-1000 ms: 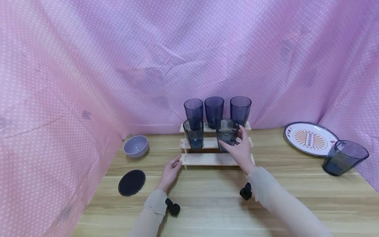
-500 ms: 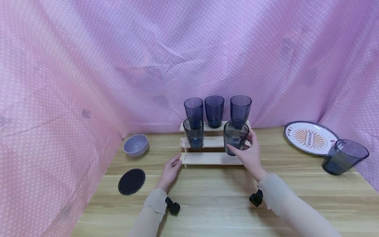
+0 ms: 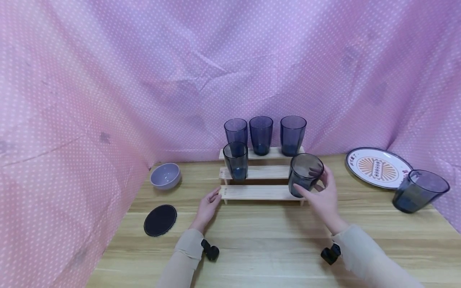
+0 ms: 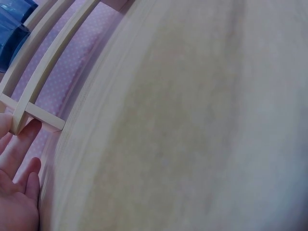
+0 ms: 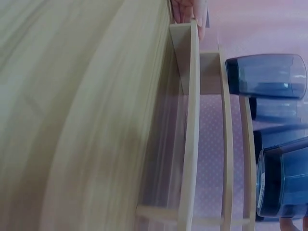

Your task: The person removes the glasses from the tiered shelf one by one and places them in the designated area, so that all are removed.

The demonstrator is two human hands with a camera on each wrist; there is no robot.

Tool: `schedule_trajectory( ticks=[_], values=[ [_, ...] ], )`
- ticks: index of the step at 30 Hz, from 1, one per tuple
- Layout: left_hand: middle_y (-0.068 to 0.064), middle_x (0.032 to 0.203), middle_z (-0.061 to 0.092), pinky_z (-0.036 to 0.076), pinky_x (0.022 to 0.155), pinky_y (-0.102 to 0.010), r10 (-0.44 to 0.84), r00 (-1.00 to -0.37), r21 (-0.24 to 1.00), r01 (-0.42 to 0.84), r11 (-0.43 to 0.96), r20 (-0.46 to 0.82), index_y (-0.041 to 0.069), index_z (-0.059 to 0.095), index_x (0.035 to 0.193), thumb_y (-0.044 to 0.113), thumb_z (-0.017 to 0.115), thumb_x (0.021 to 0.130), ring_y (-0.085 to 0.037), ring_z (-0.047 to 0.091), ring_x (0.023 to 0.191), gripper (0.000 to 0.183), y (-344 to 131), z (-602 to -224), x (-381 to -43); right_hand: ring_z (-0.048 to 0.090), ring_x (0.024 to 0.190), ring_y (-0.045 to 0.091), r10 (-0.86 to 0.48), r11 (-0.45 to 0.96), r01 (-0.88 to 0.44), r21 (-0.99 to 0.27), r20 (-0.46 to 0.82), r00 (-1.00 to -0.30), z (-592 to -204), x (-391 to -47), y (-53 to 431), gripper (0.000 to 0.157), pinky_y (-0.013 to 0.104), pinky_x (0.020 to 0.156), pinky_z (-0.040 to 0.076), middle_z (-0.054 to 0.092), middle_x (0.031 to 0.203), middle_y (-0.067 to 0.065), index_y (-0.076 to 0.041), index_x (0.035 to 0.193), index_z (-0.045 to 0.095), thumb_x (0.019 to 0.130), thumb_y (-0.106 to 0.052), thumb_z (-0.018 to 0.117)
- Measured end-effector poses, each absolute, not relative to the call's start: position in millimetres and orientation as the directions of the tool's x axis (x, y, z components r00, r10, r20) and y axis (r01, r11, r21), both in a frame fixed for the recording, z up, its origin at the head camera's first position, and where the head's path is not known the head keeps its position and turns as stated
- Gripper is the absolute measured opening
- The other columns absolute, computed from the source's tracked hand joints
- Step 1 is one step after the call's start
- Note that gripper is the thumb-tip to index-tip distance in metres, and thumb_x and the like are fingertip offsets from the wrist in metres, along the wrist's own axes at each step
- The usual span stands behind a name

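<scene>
My right hand (image 3: pixel 325 202) grips a dark tinted glass tumbler (image 3: pixel 300 180) from its right side, thumb in front. The tumbler is off the rack, held in the air before the right end of its lower tiers; its base appears in the right wrist view (image 5: pixel 272 187). My left hand (image 3: pixel 207 207) pinches the left end of the lowest plank of a three-tier wooden rack (image 3: pixel 255 193), thumb above and a finger below in the left wrist view. One tumbler (image 3: pixel 236 164) stands at the left of the middle tier. On the top tier are three more tumblers (image 3: pixel 261 136).
A small lavender bowl (image 3: pixel 165 176) and a round black coaster (image 3: pixel 160 220) lie on the wooden table (image 3: pixel 252 248) at the left. At the right, another tumbler (image 3: pixel 419 191) stands by a printed oval plate (image 3: pixel 378 168). Pink dotted cloth (image 3: pixel 216 80) hangs behind.
My right hand has lifted the tumbler off the right part of the middle tier and carried it right and toward me. My left hand has stayed at the rack's end.
</scene>
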State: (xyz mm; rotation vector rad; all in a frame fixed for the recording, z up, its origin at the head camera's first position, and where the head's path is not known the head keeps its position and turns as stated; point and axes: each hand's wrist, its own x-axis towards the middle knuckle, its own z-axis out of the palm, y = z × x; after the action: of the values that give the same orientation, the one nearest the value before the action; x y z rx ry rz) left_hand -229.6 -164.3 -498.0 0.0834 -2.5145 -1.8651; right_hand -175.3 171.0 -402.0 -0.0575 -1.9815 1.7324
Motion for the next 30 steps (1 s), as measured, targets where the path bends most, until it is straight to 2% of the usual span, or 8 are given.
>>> schedule_trajectory(
  ticks=[6,14,21,25,30],
  values=[
    [-0.020,0.129,0.057,0.036,0.108,-0.044,-0.049,-0.999,0.958,-0.035,0.283,-0.022,0.007,0.052,0.135,0.020,0.055,0.097,-0.030,0.053,0.123,0.041,-165,-498,-229,0.051,0.102,0.004,0.398,0.209,-0.306,-0.929,0.367,-0.841,-409,-167,190,0.081,0.006,0.077,0.046,0.055,0.110,-0.010,-0.012,0.136,0.044,0.066,0.009,0.080],
    [-0.020,0.130,0.057,0.036,0.108,-0.045,-0.048,-0.999,0.950,-0.037,0.311,-0.024,0.009,0.052,0.135,0.021,0.055,0.097,-0.031,0.052,0.123,0.041,-164,-495,-227,0.053,0.099,0.002,0.471,0.264,-0.262,-0.928,0.361,-0.805,-421,-159,219,0.082,0.005,0.074,0.045,0.057,0.107,-0.014,-0.016,0.135,0.044,0.066,0.009,0.080],
    [-0.017,0.130,0.058,0.035,0.108,-0.044,-0.049,-0.998,0.954,-0.049,0.297,-0.035,0.010,0.052,0.136,0.021,0.056,0.096,-0.029,0.053,0.123,0.041,-164,-495,-228,0.054,0.099,0.001,0.472,0.342,-0.296,-0.892,0.435,-0.766,-465,-172,264,0.086,0.006,0.071,0.045,0.059,0.110,-0.012,-0.020,0.137,0.043,0.064,0.001,0.084],
    [-0.017,0.130,0.058,0.036,0.108,-0.044,-0.047,-0.998,0.954,-0.044,0.297,-0.031,0.009,0.052,0.136,0.021,0.055,0.096,-0.029,0.054,0.122,0.041,-164,-495,-228,0.052,0.099,0.001,0.515,0.332,-0.241,-0.912,0.389,-0.764,-476,-175,281,0.086,0.005,0.070,0.043,0.057,0.112,-0.012,-0.022,0.137,0.043,0.065,-0.002,0.084],
    [-0.018,0.128,0.059,0.035,0.109,-0.045,-0.053,-0.998,0.952,-0.050,0.302,-0.036,0.010,0.052,0.135,0.020,0.056,0.096,-0.030,0.053,0.123,0.041,-164,-494,-228,0.049,0.097,-0.002,0.576,0.319,-0.168,-0.933,0.332,-0.747,-468,-170,288,0.081,0.004,0.070,0.042,0.053,0.112,-0.014,-0.022,0.136,0.042,0.068,-0.005,0.083]
  ],
)
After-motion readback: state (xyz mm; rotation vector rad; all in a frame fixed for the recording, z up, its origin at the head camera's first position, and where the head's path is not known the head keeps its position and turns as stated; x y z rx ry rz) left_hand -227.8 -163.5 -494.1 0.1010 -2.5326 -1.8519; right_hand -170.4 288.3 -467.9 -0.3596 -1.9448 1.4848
